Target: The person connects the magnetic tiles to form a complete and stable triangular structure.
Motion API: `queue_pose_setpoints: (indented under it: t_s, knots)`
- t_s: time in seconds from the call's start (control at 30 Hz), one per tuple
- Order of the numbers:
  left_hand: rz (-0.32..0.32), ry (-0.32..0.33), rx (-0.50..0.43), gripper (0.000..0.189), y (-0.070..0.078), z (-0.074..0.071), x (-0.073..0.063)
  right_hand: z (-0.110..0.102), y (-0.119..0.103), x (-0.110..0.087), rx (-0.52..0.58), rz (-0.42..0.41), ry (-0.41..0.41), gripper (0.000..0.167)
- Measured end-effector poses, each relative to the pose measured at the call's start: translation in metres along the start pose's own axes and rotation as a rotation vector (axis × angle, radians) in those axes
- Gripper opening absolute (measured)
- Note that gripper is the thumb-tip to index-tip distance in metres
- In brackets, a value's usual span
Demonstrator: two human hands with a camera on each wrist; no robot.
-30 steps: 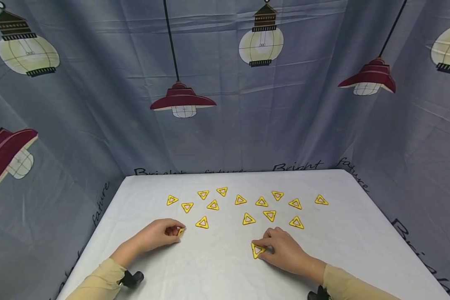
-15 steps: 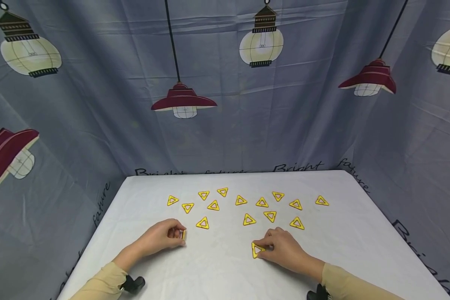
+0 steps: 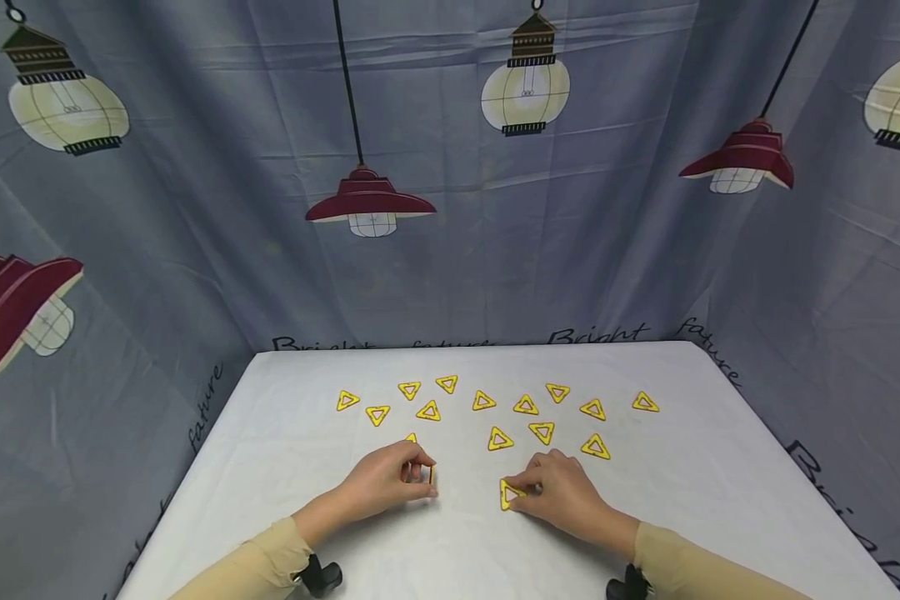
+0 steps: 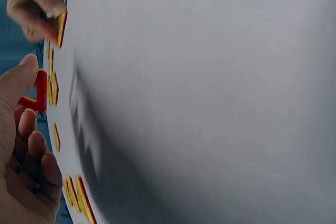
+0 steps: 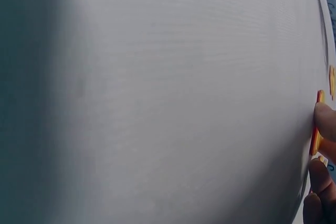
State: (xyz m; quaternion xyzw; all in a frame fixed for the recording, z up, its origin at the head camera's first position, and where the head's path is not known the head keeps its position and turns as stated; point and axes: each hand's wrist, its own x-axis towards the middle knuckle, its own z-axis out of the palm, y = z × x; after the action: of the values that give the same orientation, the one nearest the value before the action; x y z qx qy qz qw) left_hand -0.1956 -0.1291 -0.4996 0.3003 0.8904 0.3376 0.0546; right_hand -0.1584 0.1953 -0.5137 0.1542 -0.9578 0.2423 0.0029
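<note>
My left hand (image 3: 385, 481) pinches a triangular frame piece (image 3: 431, 475) between thumb and fingertips. From the head it appears edge-on, while the left wrist view shows the red side of this triangular frame piece (image 4: 41, 92). To its right, my right hand (image 3: 564, 497) grips a second triangular frame piece (image 3: 505, 495), its yellow face up towards the head camera. A gap separates the two held pieces. Just behind the left hand, a yellow triangle (image 3: 411, 437) on the table is mostly covered by that hand.
Several more yellow triangles (image 3: 525, 406) lie scattered across the far half of the white table (image 3: 450, 550). A grey curtain (image 3: 450, 275) printed with lamps hangs behind and at both sides. Each wrist carries a black camera mount (image 3: 321, 575).
My left hand has moved right towards the right hand, its triangular piece turning edge-on and now covering part of a table triangle. The right hand has barely shifted, still holding its piece.
</note>
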Motion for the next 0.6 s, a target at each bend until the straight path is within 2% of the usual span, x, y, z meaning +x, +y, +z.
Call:
queue_pose_setpoints:
  t_s: [0.27, 0.37, 0.6]
  knots:
    - [0.074, -0.061, 0.071, 0.035, 0.020, 0.029, 0.027, 0.006, -0.003, 0.007, -0.031, -0.006, 0.014, 0.030]
    - [0.070, -0.065, 0.063, 0.035, 0.023, 0.035, 0.033, 0.008, -0.003, 0.009, -0.017, -0.018, 0.023, 0.030]
    - [0.015, -0.049, -0.031, 0.033, 0.025, 0.046, 0.039, 0.012, -0.006, 0.013, 0.011, -0.029, 0.034, 0.028]
